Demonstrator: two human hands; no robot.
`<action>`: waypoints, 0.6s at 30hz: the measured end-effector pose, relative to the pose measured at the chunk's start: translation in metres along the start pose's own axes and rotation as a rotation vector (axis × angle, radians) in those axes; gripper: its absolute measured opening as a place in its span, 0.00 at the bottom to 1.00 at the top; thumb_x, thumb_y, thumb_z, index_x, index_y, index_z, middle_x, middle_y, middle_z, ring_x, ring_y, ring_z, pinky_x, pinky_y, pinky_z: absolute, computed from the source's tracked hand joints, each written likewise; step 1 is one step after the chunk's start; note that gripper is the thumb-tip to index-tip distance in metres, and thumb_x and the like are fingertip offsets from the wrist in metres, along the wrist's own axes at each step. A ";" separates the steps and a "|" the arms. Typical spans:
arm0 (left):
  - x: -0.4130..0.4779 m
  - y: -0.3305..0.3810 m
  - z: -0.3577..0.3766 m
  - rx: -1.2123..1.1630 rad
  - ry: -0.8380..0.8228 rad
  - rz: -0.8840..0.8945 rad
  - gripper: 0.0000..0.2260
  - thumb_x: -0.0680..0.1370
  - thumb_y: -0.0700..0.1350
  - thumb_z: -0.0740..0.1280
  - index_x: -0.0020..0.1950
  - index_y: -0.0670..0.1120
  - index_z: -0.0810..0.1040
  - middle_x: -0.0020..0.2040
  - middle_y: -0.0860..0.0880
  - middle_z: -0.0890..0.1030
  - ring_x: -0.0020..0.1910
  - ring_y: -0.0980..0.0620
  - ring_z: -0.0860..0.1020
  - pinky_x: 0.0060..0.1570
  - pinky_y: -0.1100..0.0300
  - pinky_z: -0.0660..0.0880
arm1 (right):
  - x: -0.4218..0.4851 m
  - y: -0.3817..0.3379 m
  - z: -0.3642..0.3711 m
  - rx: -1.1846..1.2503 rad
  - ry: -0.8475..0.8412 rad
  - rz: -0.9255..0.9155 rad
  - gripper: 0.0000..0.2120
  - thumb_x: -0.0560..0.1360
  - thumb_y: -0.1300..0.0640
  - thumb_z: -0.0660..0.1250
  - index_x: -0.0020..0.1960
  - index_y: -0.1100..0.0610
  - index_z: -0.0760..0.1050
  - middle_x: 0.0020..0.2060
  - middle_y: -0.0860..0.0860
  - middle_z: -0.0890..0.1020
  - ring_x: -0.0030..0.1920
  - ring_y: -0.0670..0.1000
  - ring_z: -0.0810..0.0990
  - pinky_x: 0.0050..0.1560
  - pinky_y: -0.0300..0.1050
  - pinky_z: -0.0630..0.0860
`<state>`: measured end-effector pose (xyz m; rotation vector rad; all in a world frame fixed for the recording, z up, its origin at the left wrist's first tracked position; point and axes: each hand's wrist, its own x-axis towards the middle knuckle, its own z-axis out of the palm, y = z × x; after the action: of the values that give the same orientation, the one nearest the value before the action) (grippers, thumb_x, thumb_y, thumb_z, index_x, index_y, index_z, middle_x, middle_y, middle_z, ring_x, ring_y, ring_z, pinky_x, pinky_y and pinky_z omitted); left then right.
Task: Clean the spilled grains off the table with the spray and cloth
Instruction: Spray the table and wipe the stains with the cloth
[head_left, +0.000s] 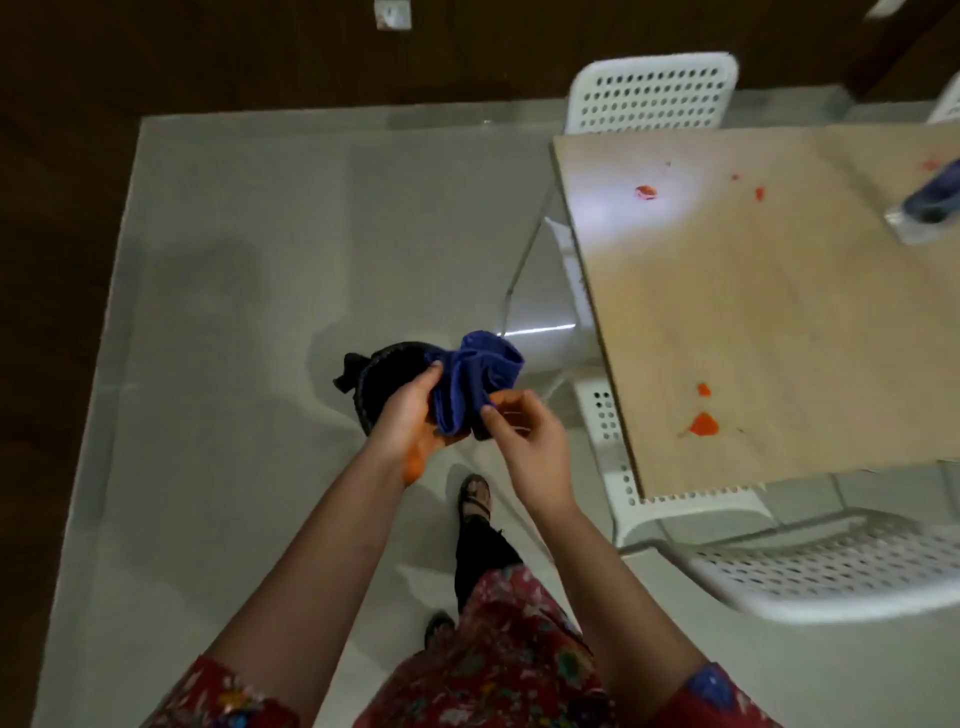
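A white perforated chair (652, 93) stands far right, and another chair seat (841, 566) is near right. On the pale tiled floor (234, 312) sits a round black container (382, 376), possibly a lined waste bin. A wall socket plate (392, 14) shows at the far side.

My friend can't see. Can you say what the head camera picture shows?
Seen from above, a person's left hand and right hand hold a bunched blue cloth over a black bin on the floor. Beside them, orange spilled bits lie on the wooden table, with white chairs around it.
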<state>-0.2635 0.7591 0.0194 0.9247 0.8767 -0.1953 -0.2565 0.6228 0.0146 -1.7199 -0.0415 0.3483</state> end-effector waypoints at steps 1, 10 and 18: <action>-0.018 0.000 0.008 -0.008 -0.006 0.015 0.14 0.83 0.51 0.57 0.56 0.45 0.78 0.54 0.42 0.82 0.53 0.42 0.80 0.60 0.40 0.73 | -0.011 -0.008 -0.017 0.096 0.048 0.038 0.06 0.76 0.64 0.67 0.43 0.55 0.78 0.39 0.51 0.82 0.40 0.48 0.82 0.44 0.41 0.78; -0.127 0.000 0.105 0.018 -0.290 0.174 0.11 0.83 0.44 0.57 0.52 0.47 0.79 0.48 0.46 0.84 0.50 0.44 0.80 0.50 0.44 0.77 | -0.082 -0.046 -0.181 0.921 0.041 0.219 0.15 0.78 0.60 0.56 0.58 0.61 0.77 0.55 0.56 0.82 0.58 0.58 0.78 0.66 0.57 0.70; -0.171 -0.037 0.233 0.279 -0.546 0.253 0.13 0.81 0.46 0.58 0.47 0.44 0.81 0.40 0.45 0.84 0.39 0.46 0.82 0.40 0.49 0.80 | -0.134 -0.064 -0.329 0.661 0.199 -0.034 0.13 0.81 0.62 0.58 0.62 0.58 0.75 0.52 0.52 0.84 0.53 0.49 0.83 0.46 0.42 0.80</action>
<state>-0.2590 0.5230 0.1904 1.1582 0.2264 -0.3374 -0.2896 0.2900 0.1494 -1.0887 0.1729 0.1371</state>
